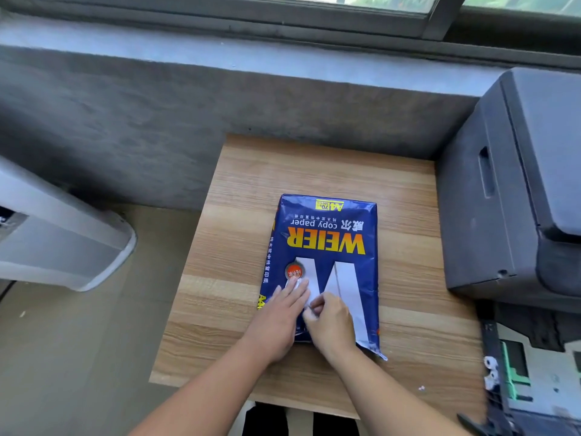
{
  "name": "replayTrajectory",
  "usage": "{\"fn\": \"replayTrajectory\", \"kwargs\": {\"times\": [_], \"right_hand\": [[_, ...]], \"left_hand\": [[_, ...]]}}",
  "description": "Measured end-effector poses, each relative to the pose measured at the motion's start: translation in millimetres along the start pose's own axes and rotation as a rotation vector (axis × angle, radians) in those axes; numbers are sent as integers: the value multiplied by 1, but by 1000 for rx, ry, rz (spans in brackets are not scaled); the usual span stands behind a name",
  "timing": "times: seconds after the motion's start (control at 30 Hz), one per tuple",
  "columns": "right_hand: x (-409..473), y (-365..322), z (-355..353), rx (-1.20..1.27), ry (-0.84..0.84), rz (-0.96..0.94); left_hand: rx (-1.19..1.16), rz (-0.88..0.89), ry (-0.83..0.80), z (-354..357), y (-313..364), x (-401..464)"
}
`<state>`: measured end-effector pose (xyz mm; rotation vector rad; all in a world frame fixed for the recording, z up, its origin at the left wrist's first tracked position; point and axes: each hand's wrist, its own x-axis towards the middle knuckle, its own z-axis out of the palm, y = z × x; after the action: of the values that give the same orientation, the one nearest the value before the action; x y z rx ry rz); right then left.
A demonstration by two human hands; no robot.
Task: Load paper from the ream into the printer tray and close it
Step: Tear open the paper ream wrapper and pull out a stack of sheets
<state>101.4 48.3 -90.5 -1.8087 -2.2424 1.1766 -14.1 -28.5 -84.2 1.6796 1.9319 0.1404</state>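
Note:
A blue ream of copy paper [323, 240] with yellow lettering lies flat on the wooden table [239, 234], its near end torn. My left hand [279, 319] rests flat on the ream's near left part, fingers spread. My right hand [330, 325] pinches the wrapper near the ream's near end, fingers curled on it. The dark grey printer [515, 190] stands at the right. Its paper tray [534, 376] is pulled out at the lower right, with green guides showing and no paper visible inside.
A grey concrete wall and window sill [220, 58] run behind the table. A white appliance [63, 234] stands on the floor at the left. The table's left edge drops to the floor. Bare wood surrounds the ream.

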Motion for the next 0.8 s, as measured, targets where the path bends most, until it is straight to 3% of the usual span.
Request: {"fn": "replayTrajectory", "kwargs": {"times": [0.13,0.2,0.3,0.43,0.6,0.8], "right_hand": [[-9,12,-14,-13,-74,-189],[-33,28,-23,-74,-160,-448],[-82,62,-22,-396,-222,-812],[-105,82,-9,-397,-108,-709],[-115,69,-17,-325,0,-740],[-130,64,-14,-293,70,-603]], "left_hand": [[10,13,-17,1,-3,0],[88,18,-44,-1,-3,1],[198,5,-49,3,-1,2],[302,-3,20,16,-6,-3],[285,45,77,22,-12,-12],[347,171,18,23,-20,-25]]}}
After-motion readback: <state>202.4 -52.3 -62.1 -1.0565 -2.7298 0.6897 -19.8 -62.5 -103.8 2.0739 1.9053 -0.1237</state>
